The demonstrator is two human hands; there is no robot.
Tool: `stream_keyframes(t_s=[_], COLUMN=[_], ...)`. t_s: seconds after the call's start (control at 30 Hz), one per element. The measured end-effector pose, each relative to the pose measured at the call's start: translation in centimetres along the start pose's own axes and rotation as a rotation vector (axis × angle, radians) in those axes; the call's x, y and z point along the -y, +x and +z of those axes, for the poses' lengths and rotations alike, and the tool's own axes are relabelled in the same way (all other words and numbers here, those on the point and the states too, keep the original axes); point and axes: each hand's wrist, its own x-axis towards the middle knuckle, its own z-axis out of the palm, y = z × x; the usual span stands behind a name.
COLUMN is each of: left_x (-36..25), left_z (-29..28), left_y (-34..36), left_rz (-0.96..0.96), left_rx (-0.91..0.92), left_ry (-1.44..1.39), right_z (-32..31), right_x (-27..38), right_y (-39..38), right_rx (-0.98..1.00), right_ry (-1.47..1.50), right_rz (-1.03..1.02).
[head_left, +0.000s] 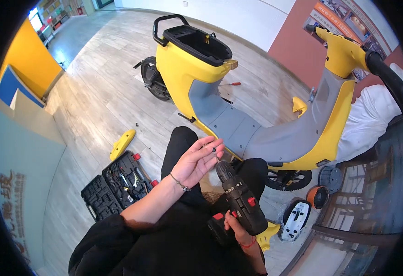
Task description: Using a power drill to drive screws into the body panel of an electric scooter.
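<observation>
My left hand [193, 161] is turned palm up in front of the scooter's footboard, its thumb and fingers pinching a small black screw [214, 149]. Just below it, the bit of a black cordless drill [238, 198] with red buttons points up toward the screw; whether they touch I cannot tell. My right hand [241, 231] grips the drill by its handle, one finger near the trigger. Beyond both hands stands a yellow and grey electric scooter [256, 138], its seat removed and the black storage bin [197, 43] exposed.
An open black tool case [102, 195] lies on the floor at left beside a yellow panel [122, 144]. A red-handled screwdriver [233, 84] is behind the scooter. At right are an orange round part [318, 197], a white-and-black part [296, 218] and a glass-topped table [362, 198].
</observation>
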Motion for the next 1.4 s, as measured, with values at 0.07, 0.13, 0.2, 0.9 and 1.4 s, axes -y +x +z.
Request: stream_keyframes(t_s=[0.07, 0.13, 0.2, 0.9, 1.4], left_x=[-0.3, -0.3, -0.4, 0.6, 10.8], left_z=[0.8, 1.3, 1.7, -0.4, -10.0], left_y=[-0.5, -0.9, -0.9, 2.9, 21.2], left_rz=[-0.066, -0.108, -0.145, -0.311, -0.319], left_rx=[-0.023, 0.028, 0.085, -0.055, -0.510], left_ry=[0.015, -0.026, -0.104, -0.044, -0.323], right_z=[0.3, 0.5, 0.3, -3.2, -6.1], right_x=[0.6, 1.0, 1.0, 0.5, 2.0], right_y=[-0.5, -0.9, -1.4, 0.8, 17.9], right_rx=[0.042, 0.060, 0.071, 0.014, -0.325], right_ry=[-0.008, 0.018, 0.073, -1.049, -0.116], right_rz=[-0.030, -0.047, -0.038, -0.630, 0.340])
